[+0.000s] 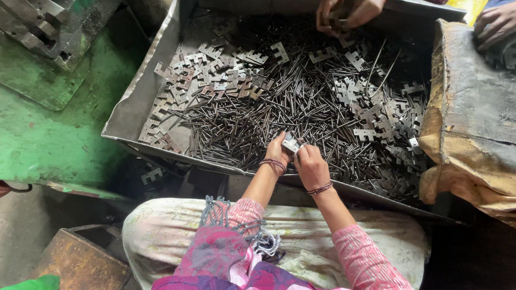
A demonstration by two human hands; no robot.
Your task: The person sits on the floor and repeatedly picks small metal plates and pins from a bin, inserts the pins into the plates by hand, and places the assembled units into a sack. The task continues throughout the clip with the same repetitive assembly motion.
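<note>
A big metal tray [135, 106] in front of me holds a heap of thin dark metal pins [283, 114] and several flat notched hinge plates [215, 72]. My left hand [278, 149] and my right hand [311, 164] meet at the tray's near edge. Together they pinch one small grey hinge plate [291, 142] between the fingertips. Both wrists wear thread bands. Pink sleeves cover my forearms.
Another person's hands [342, 11] work at the tray's far edge; a third hand [508, 21] rests over a worn brown sack [483, 121] with more plates at right. A green machine base [30, 121] stands left. A rusty box [81, 262] sits by my knee.
</note>
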